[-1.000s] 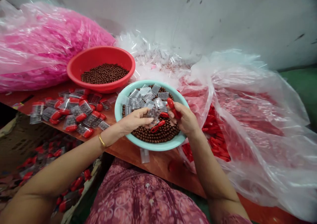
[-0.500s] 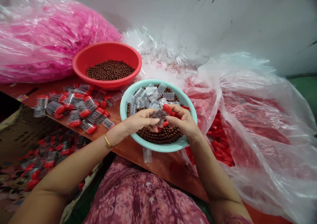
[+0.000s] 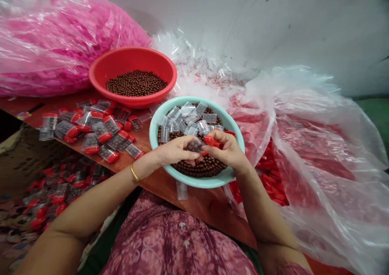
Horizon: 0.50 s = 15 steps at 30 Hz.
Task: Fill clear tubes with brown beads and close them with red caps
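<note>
I see the left hand (image 3: 173, 151) pinching a small clear bag (image 3: 195, 145). Right hand (image 3: 228, 151) grips a red piece (image 3: 212, 141) beside it. Both over the teal bowl (image 3: 194, 182).

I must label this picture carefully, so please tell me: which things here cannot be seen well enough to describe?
Head view, packet: mostly covered by left hand and right hand; contents unclear.
Head view, red cap: its join with the packet hidden under the right hand.
Head view, red parts: blurred by the wrinkled clear bag.
</note>
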Each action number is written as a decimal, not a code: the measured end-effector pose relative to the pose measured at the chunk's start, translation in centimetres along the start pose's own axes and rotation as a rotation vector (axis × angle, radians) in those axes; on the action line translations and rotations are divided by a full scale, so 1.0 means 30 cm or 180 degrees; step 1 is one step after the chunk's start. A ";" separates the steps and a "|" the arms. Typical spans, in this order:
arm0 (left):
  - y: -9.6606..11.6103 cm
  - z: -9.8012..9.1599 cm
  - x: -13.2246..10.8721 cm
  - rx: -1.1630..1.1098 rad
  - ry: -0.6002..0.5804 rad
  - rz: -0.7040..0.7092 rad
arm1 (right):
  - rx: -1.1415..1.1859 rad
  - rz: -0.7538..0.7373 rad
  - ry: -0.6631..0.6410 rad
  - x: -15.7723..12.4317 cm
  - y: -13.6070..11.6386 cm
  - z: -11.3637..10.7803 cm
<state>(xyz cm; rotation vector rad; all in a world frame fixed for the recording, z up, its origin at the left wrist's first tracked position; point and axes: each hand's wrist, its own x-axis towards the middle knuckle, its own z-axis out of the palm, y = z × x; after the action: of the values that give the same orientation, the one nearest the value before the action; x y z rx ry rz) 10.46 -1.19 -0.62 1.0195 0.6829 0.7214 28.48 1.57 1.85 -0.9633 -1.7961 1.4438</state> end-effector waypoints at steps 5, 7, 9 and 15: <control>-0.005 0.003 0.007 0.0079 0.0341 0.0246 | 0.0484 0.0678 0.0340 0.006 0.049 -0.013; -0.007 0.006 0.009 0.0267 0.0370 0.0201 | 0.0827 0.0898 0.0337 0.005 0.061 -0.017; -0.006 0.011 0.008 0.0377 0.0402 0.0136 | 0.1091 0.0936 0.0310 0.001 0.063 -0.019; 0.004 0.021 0.004 0.0488 0.0350 0.0028 | 0.1151 0.0874 0.0496 0.002 0.048 -0.015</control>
<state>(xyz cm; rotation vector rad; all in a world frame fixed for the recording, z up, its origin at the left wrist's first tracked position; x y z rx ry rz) 10.99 -1.37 -0.29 1.1293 0.8394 0.7456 29.04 2.02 0.52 -1.1232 -1.2695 1.7336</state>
